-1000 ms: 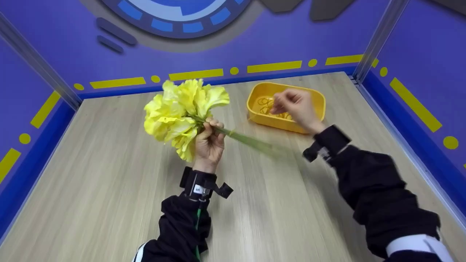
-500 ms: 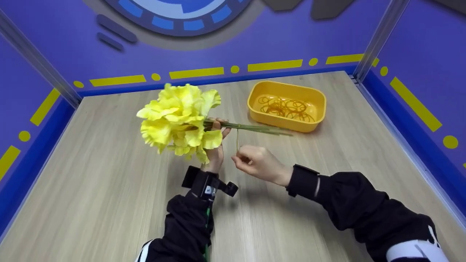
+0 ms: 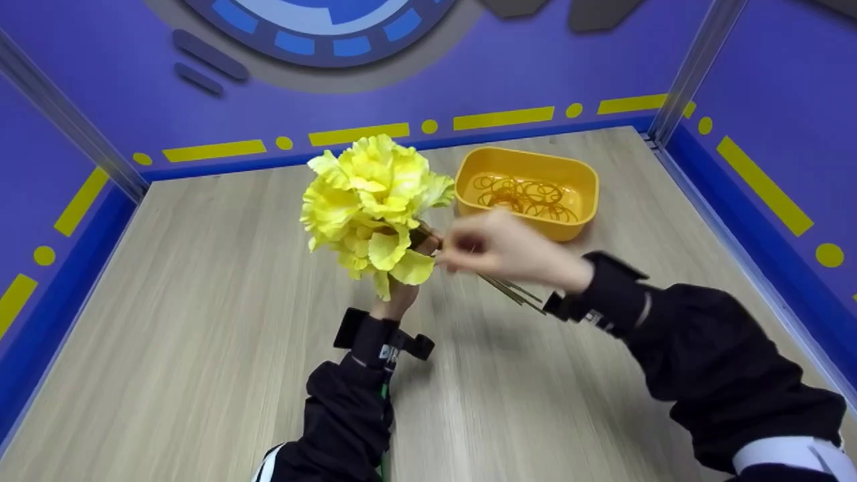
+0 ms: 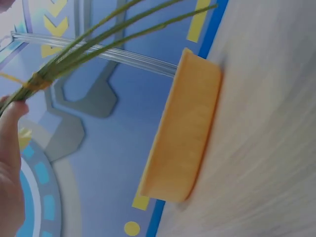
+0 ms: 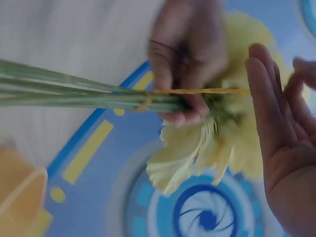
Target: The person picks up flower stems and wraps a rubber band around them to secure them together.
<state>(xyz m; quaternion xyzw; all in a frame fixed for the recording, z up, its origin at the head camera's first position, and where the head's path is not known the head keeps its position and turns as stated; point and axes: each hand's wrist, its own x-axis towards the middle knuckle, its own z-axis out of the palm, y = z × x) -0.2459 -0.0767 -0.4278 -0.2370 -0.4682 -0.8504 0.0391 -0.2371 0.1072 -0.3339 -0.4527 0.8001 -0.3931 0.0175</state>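
Note:
A bunch of yellow artificial flowers (image 3: 375, 194) is gripped by its green stems (image 5: 64, 89) in my left hand (image 5: 190, 54), just below the blooms. In the head view, petals hide most of that hand. A yellow rubber band (image 5: 202, 91) loops round the stems beside the left fingers. From there it runs taut to my right hand (image 3: 515, 251), which pinches its far end near the blooms. The right wrist view shows the right hand's fingers held close together, with the pinch itself partly hidden. In the left wrist view the band's loop (image 4: 37, 83) sits against the stems.
Behind and to the right stands a yellow plastic tub (image 3: 572, 231) on the wooden table (image 3: 201, 335). Several loose rubber bands (image 3: 522, 197) lie inside it. Blue printed panels (image 3: 335, 107) enclose the table at the back and sides.
My right hand came from over the tub to below the stems, pulling the band, then rose to the left hand's fingers. The flowers have shifted right, and their stems now slant downward.

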